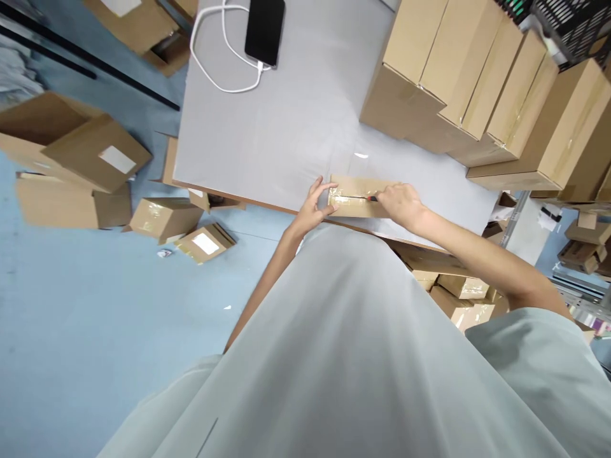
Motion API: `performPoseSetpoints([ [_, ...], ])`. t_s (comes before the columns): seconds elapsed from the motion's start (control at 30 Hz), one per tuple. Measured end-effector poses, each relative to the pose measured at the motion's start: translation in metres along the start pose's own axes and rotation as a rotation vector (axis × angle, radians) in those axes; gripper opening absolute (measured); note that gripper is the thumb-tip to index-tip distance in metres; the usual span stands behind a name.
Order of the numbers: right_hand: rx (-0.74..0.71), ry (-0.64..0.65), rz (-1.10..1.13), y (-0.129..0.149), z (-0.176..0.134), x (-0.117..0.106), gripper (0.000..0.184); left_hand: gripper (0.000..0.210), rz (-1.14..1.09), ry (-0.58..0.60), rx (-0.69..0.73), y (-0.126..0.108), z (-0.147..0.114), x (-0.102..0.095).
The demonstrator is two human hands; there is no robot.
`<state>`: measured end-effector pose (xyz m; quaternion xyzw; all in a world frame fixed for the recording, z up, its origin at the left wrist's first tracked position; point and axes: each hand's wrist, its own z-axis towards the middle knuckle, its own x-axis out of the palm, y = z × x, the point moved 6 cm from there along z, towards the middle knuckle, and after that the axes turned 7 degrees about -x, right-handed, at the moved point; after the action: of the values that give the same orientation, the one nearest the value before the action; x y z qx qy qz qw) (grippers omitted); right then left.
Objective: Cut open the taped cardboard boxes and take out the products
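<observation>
Taped carton (356, 210): lies flat on the grey table (286, 127), long side roughly along the near edge, just in front of your shirt (353, 305); glossy tape runs along its top.
Your left hand (312, 208): spread, thumb and fingers parted in a wide curve at the carton's left end, fingertips touching its top.
Your right hand (401, 205): closed around a small tool (372, 198) with red and black on it, above the right part of the carton; the tool points left along the tape, and you cannot tell at this size whether its tip is into it.
Count on the table: one carton under your hands, one black phone (265, 32), one white cable (229, 89) plugged into it, one white scrap (361, 156) just beyond the carton.
Box row (458, 83): several closed cartons side by side at the right; overlapping faces keep you from a sure count.
Floor boxes (165, 218): at least four on the blue floor (119, 318) at your left, some with flaps up.
Near edge: passes just below the carton, close to your body.
Room: grey surface stretches left and away from the carton towards the phone; a narrower strip separates the carton from the box row.
</observation>
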<state>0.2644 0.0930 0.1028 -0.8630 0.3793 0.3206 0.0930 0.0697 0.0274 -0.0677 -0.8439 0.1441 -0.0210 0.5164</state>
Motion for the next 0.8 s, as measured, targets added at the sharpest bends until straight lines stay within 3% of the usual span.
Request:
performPoseSetpoints([
  [0.17, 0.243, -0.015, 0.002, -0.072, -0.056, 0.030, 0.040, 0.088, -0.042, -0.037, 0.024, 0.004, 0.002, 0.003],
  [0.27, 0.319, -0.059, 0.054, -0.101, -0.079, 0.045, 0.044, 0.083, -0.050, -0.036, 0.046, 0.004, 0.003, 0.004],
  [0.5, 0.368, -0.158, 0.186, -0.125, -0.085, 0.078, 0.038, 0.077, -0.070, -0.016, -0.015, 0.008, 0.005, 0.005],
  [0.63, 0.484, -0.207, 0.247, -0.156, -0.112, 0.113, 0.032, 0.077, -0.071, -0.003, -0.040, 0.011, 0.006, 0.003],
  [0.73, 0.561, -0.367, 0.478, -0.173, -0.130, 0.150, 0.032, 0.079, -0.083, 0.028, -0.052, 0.008, 0.007, 0.002],
  [0.8, 0.557, -0.522, 0.739, -0.168, -0.124, 0.174, 0.029, 0.078, -0.093, 0.042, -0.068, 0.006, 0.006, 0.001],
])
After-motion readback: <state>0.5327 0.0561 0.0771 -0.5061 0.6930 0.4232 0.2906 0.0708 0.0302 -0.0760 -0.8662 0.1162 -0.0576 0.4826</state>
